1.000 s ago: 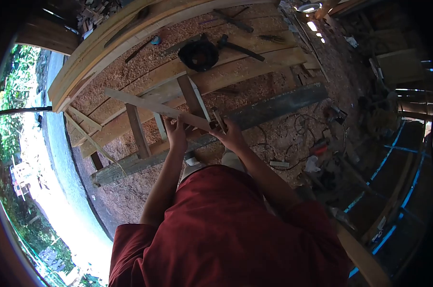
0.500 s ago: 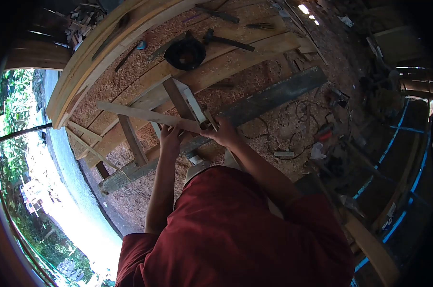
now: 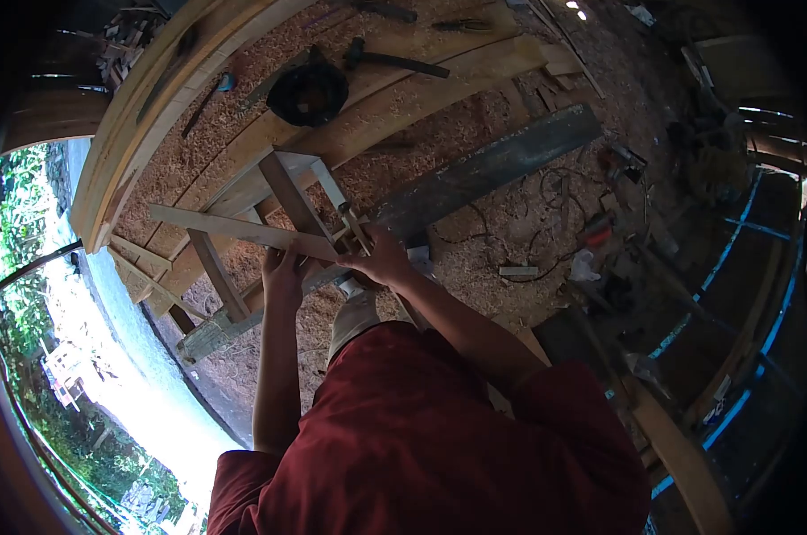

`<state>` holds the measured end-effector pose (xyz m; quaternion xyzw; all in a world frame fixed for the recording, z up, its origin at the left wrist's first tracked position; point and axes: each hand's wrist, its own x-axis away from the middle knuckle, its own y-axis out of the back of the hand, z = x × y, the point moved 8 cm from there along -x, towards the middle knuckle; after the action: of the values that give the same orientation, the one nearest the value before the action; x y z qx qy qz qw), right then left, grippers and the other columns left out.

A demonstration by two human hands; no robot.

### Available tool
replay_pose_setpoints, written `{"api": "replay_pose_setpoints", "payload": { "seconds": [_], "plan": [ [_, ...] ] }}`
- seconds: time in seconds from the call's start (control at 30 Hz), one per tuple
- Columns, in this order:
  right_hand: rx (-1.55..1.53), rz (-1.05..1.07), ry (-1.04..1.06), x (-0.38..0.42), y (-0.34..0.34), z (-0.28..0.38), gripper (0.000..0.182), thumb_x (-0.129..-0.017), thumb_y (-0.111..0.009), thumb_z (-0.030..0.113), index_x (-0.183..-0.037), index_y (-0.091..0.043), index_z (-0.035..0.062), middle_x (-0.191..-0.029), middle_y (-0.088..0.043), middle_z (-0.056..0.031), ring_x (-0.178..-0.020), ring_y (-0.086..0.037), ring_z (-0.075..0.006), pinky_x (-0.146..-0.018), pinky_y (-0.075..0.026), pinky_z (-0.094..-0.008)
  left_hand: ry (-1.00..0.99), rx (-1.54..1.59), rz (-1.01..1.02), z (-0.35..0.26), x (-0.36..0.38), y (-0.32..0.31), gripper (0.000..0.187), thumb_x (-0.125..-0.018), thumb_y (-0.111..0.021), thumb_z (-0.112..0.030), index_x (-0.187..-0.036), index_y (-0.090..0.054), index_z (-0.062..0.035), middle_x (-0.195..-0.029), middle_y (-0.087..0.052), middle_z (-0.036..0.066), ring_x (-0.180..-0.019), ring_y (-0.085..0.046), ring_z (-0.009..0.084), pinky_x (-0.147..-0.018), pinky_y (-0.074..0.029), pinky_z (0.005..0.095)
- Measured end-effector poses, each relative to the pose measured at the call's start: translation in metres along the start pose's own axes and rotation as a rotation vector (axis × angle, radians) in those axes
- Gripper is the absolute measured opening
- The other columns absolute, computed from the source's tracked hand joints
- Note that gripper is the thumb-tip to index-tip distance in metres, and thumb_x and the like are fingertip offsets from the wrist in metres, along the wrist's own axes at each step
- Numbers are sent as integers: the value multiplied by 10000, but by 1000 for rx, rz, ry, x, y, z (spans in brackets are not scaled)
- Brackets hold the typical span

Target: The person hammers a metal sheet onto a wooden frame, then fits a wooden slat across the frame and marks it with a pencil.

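Observation:
A pale wooden strip (image 3: 234, 228) lies across a small wooden frame (image 3: 293, 194). My left hand (image 3: 284, 272) is closed on the strip from its near side. At the strip's right end, my right hand (image 3: 381, 257) is closed on the corner where the strip meets the frame, beside a small light wooden piece (image 3: 354, 225). Exactly which pieces the right fingers press is hard to make out. A grey weathered board (image 3: 501, 165) runs behind and under the frame.
A black bowl-like container (image 3: 308, 93) and a hammer (image 3: 399, 62) rest on planks covered in shavings. Curved boards (image 3: 144, 116) stand at the upper left. Cables and a red object (image 3: 598, 234) lie on the ground at right.
The view has shifted, and the frame, strip and both hands now appear lower and further left. Both hands keep their places at the strip and corner.

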<state>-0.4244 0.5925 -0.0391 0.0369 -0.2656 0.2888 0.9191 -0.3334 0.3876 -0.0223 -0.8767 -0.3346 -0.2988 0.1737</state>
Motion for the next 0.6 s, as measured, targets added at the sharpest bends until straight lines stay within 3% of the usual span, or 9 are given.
{"api": "replay_pose_setpoints", "payload": {
  "seconds": [0.03,0.17,0.6],
  "plan": [
    [-21,22,-16,-1,-1,-3,570,-737,-945,269,-1175,-671,26,-1075,-702,-92,-1017,-669,-197,-937,-512,-360,-8,-6,6,-1,0,-1,255,-1036,-627,-135,-1249,-549,-20,-1173,-658,110,-1071,-691,227,-874,-629,366],
    [-32,44,-36,1,1,0,577,-733,-948,280,-1172,-672,26,-1072,-698,-95,-1017,-665,-199,-940,-510,-360,17,-9,8,4,-2,3,256,-1039,-622,-140,-1243,-563,3,-1168,-659,109,-1077,-686,228,-890,-623,366],
    [5,14,11,0,5,2,550,-709,-956,296,-1097,-666,37,-964,-665,-73,-923,-656,-181,-855,-527,-346,6,15,-59,8,-1,3,273,-1033,-626,-125,-1222,-574,65,-1144,-666,148,-1046,-695,244,-872,-623,362]
  ]
}}
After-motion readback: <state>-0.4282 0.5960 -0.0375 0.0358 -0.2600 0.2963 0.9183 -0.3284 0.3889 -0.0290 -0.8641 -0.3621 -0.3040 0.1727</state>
